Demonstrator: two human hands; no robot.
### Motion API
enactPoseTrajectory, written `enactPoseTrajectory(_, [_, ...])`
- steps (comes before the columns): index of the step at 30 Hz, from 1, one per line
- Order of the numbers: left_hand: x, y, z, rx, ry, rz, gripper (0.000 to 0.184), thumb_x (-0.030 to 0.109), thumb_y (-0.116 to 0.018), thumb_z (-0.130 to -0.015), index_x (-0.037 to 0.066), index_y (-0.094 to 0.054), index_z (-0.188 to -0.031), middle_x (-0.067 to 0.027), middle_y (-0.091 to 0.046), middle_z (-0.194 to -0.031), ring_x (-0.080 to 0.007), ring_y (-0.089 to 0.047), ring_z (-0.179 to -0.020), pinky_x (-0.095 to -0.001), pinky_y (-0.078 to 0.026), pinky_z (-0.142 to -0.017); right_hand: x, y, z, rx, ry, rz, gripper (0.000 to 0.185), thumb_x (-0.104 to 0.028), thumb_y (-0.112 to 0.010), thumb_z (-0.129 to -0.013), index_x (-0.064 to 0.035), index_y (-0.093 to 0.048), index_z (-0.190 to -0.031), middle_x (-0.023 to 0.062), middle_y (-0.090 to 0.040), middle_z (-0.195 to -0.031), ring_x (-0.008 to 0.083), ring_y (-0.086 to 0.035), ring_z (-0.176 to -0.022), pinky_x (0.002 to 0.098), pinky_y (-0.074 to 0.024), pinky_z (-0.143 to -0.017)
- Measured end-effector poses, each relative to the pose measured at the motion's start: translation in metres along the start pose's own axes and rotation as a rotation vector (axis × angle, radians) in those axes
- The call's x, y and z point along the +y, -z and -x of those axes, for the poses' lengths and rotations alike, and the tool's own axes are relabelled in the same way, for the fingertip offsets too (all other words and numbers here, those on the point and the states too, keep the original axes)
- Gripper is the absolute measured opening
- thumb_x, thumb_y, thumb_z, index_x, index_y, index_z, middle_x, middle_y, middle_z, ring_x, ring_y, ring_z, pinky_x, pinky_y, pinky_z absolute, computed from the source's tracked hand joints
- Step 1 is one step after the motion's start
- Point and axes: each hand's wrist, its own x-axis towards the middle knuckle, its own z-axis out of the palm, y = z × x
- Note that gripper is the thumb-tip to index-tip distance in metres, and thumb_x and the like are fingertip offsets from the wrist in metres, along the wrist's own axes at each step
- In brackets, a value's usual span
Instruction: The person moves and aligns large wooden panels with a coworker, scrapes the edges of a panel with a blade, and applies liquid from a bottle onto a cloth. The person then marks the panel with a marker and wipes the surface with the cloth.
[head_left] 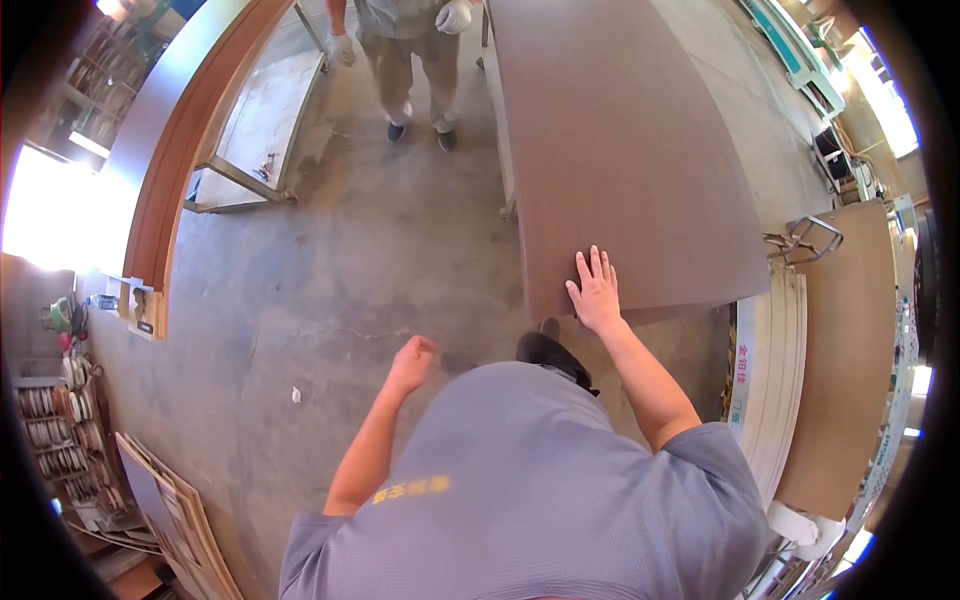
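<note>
One long brown panel [630, 150] lies face up at the person's right front, its long axis running forward from a near end beside the body to beyond the top of the view. The right hand [598, 297] is the nearer of the two and the only one in contact: its palm side lies on the upper face by the near end, closer to the left long edge than to the right. The right fingers are extended and spread, with the thumb held out to the side, pinching nothing; they point forward, roughly along the panel's length, so that most of the board extends ahead of the fingertips and to their right. The left hand [411, 364] hangs over the concrete floor [330, 260], apart from the panel and to the left of its near corner. The left fingers curl inward; whether they press together cannot be told, and no object shows in them. Farther forward, a co-worker [410, 75] stands to the left of the panel, one gloved hand [454, 17] near its left long edge. A caster [509, 213] shows below that edge; the remaining support is largely hidden.
</note>
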Motion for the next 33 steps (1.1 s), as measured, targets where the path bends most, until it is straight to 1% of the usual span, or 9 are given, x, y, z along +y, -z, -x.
enactPoseTrajectory(4, [0.008, 0.007, 0.011, -0.01, 0.027, -0.001, 0.021, 0.009, -0.06, -0.091, 0.002, -0.067, -0.11, -0.0086, -0.069, -0.076, -0.0171, -0.065, -0.069, -0.0337, -0.052, -0.067, -0.01, -0.002, -0.011, 0.043, 0.145, -0.001, 0.067, -0.036, -0.062, -0.102, -0.009, -0.04, -0.159, 0.021, -0.028, -0.169, 0.0405, -0.024, -0.158, 0.0552, -0.023, -0.128])
enactPoseTrajectory(6, [0.02, 0.007, 0.017, -0.042, 0.075, 0.081, 0.018, 0.006, -0.059, -0.094, 0.002, -0.064, -0.111, -0.0016, -0.062, -0.067, -0.0097, -0.054, -0.059, -0.0279, -0.043, -0.057, -0.009, -0.002, -0.037, 0.053, 0.168, -0.012, 0.067, -0.037, -0.061, -0.103, -0.0089, -0.04, -0.159, 0.0198, -0.029, -0.169, 0.0394, -0.025, -0.158, 0.0548, -0.0219, -0.128])
enactPoseTrajectory(11, [0.011, -0.028, 0.029, 0.144, 0.178, 0.209, 0.017, 0.019, -0.063, -0.105, 0.002, -0.067, -0.107, -0.0016, -0.063, -0.067, -0.0095, -0.056, -0.059, -0.0279, -0.045, -0.056, -0.003, 0.006, -0.181, 0.077, 0.378, -0.002, 0.069, -0.044, -0.054, -0.106, -0.0073, -0.036, -0.161, 0.0164, -0.027, -0.172, 0.0355, -0.021, -0.16, 0.0508, -0.0175, -0.131])
enactPoseTrajectory(13, [-0.023, -0.054, 0.039, 0.264, 0.169, 0.196, 0.018, 0.02, -0.062, -0.105, 0.003, -0.068, -0.107, -0.0013, -0.063, -0.067, -0.0094, -0.056, -0.059, -0.0277, -0.045, -0.056, -0.008, 0.007, -0.248, -0.004, 0.494, 0.068, 0.075, -0.053, -0.043, -0.108, -0.0039, -0.029, -0.164, 0.0132, -0.021, -0.175, 0.0286, -0.015, -0.162, 0.0445, -0.0126, -0.133])
enactPoseTrajectory(18, [-0.061, -0.12, 0.097, 0.351, 0.327, 0.224, 0.021, 0.023, -0.061, -0.105, 0.003, -0.067, -0.105, -0.0059, -0.068, -0.071, -0.0114, -0.058, -0.06, -0.0282, -0.046, -0.055, -0.017, 0.01, -0.402, -0.012, 0.637, 0.117, 0.08, -0.055, -0.039, -0.108, -0.0018, -0.022, -0.166, 0.0127, -0.018, -0.176, 0.0264, -0.012, -0.163, 0.0426, -0.0115, -0.133])
enactPoseTrajectory(22, [-0.078, -0.176, 0.123, 0.262, 0.446, 0.167, 0.025, 0.023, -0.058, -0.106, 0.002, -0.068, -0.115, -0.0085, -0.074, -0.081, -0.0133, -0.065, -0.067, -0.0282, -0.051, -0.06, -0.023, 0.013, -0.44, 0.114, 0.396, -0.012, 0.08, -0.051, -0.047, -0.106, -0.001, -0.026, -0.165, 0.0167, -0.023, -0.174, 0.0303, -0.017, -0.162, 0.043, -0.014, -0.133])
enactPoseTrajectory(27, [-0.022, -0.191, 0.102, 0.341, 0.466, 0.145, 0.03, 0.003, -0.058, -0.095, 0.0, -0.066, -0.123, -0.0121, -0.076, -0.111, -0.0179, -0.072, -0.093, -0.0334, -0.058, -0.08, -0.013, 0.031, -0.402, 0.136, 0.494, -0.069, 0.069, -0.036, -0.058, -0.102, 0.0022, -0.04, -0.157, 0.0191, -0.035, -0.168, 0.0329, -0.027, -0.157, 0.0454, -0.024, -0.128])
enactPoseTrajectory(29, [0.044, -0.147, 0.096, 0.409, 0.463, 0.098, 0.04, -0.005, -0.055, -0.086, 0.0, -0.065, -0.124, -0.0135, -0.075, -0.115, -0.0216, -0.071, -0.105, -0.037, -0.057, -0.091, -0.001, 0.02, -0.387, 0.107, 0.5, -0.002, 0.071, -0.035, -0.053, -0.105, 0.0038, -0.031, -0.161, 0.0188, -0.028, -0.171, 0.0333, -0.023, -0.159, 0.0446, -0.0185, -0.131])
enactPoseTrajectory(33, [-0.034, -0.127, 0.096, 0.586, 0.372, 0.065, 0.04, -0.004, -0.055, -0.085, 0.003, -0.067, -0.123, -0.0122, -0.075, -0.114, -0.025, -0.07, -0.111, -0.0399, -0.055, -0.098, 0.039, 0.002, -0.327, 0.081, 0.491, 0.141, 0.071, -0.038, -0.044, -0.11, 0.0011, -0.021, -0.165, 0.0161, -0.02, -0.174, 0.0322, -0.016, -0.161, 0.0443, -0.0138, -0.133])
